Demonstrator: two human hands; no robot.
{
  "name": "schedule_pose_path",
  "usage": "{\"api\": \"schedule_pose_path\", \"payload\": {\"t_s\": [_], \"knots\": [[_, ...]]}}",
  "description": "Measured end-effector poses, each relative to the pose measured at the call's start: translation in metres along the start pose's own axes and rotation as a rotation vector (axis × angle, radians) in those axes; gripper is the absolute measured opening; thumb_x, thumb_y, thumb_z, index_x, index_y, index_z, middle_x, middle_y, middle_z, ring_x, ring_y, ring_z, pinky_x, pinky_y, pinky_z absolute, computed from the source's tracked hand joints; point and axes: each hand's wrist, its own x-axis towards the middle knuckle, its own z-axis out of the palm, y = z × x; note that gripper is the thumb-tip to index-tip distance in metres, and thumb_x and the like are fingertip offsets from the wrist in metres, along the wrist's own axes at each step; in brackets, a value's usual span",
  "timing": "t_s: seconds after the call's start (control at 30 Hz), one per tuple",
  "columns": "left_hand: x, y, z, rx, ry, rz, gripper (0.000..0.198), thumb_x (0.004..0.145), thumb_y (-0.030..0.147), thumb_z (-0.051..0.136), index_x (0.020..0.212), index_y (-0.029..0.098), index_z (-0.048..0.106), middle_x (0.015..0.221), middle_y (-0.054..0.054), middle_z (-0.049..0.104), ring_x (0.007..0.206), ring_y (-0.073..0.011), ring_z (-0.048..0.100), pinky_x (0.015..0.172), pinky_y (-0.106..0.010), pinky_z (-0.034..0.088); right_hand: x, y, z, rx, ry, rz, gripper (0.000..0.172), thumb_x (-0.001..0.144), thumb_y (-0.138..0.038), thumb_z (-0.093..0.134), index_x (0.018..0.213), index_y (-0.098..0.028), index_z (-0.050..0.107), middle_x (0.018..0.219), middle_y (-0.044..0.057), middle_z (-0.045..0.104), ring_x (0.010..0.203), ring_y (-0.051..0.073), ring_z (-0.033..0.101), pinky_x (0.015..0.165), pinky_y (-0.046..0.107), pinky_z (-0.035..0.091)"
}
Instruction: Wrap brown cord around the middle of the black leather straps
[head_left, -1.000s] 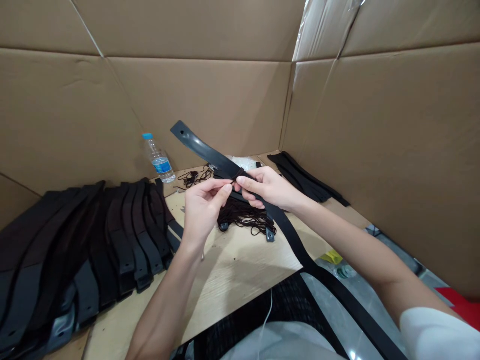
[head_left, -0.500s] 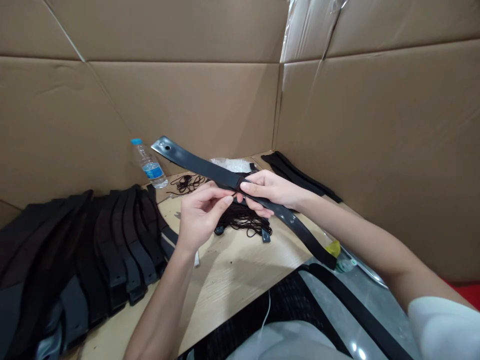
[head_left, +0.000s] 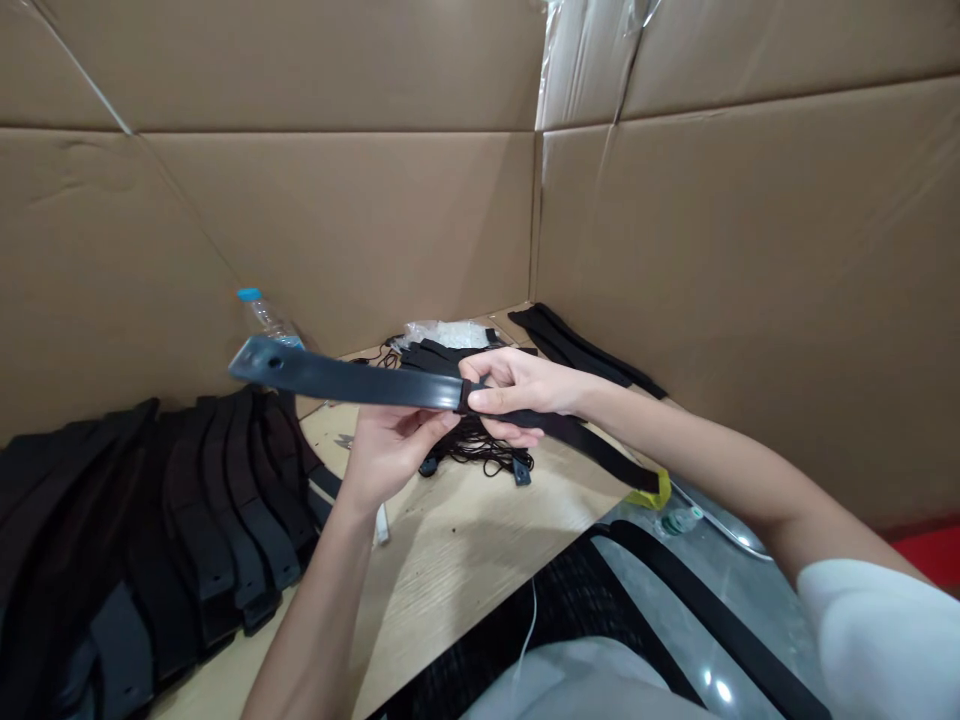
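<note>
A long, curved black strip (head_left: 360, 382) with a hole near its left end is held up above the table. My right hand (head_left: 517, 390) is closed around its middle, thumb on top beside a dark brown band (head_left: 464, 396) that goes around the strip. Under the strip, my left hand (head_left: 394, 450) is closed against its lower edge, thumb tip just below the band; its other fingers are mostly hidden behind the strip. Below my hands lies a bundle of dark cords (head_left: 480, 445) with small black tabs.
Many similar black strips (head_left: 217, 500) are piled at the left of the wooden table (head_left: 442, 560). A water bottle (head_left: 266, 318) leans near the cardboard wall (head_left: 337, 220). More black strips (head_left: 577, 345) and a clear plastic bag (head_left: 442, 335) lie at the back.
The strip has turned: its left end has dropped, so that half is nearly level. My left hand's thumb has shifted against the strip's underside near the band. The view has shifted slightly right.
</note>
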Motion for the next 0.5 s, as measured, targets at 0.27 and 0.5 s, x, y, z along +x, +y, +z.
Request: {"api": "schedule_pose_path", "payload": {"t_s": [0.27, 0.5], "knots": [[0.001, 0.002, -0.002, 0.059, -0.52, 0.135, 0.023, 0.09, 0.026, 0.059, 0.073, 0.018, 0.072, 0.073, -0.004, 0.066, 0.068, -0.0144, 0.062, 0.062, -0.024, 0.047, 0.009, -0.027, -0.014, -0.224, -0.376, 0.533, 0.039, 0.076, -0.046, 0.076, 0.074, -0.017, 0.051, 0.049, -0.006, 0.061, 0.039, 0.008, 0.058, 0.034, 0.014, 0.035], [0.001, -0.005, 0.01, 0.179, -0.522, 0.266, 0.02, 0.086, 0.009, 0.056, 0.077, 0.018, 0.071, 0.081, -0.005, 0.071, 0.075, -0.0147, 0.066, 0.068, -0.024, 0.052, 0.025, -0.027, -0.022, -0.512, -0.026, 0.686, 0.031, 0.058, -0.013, 0.087, 0.059, -0.014, 0.056, 0.047, -0.005, 0.057, 0.04, 0.007, 0.055, 0.037, 0.015, 0.033]]}}
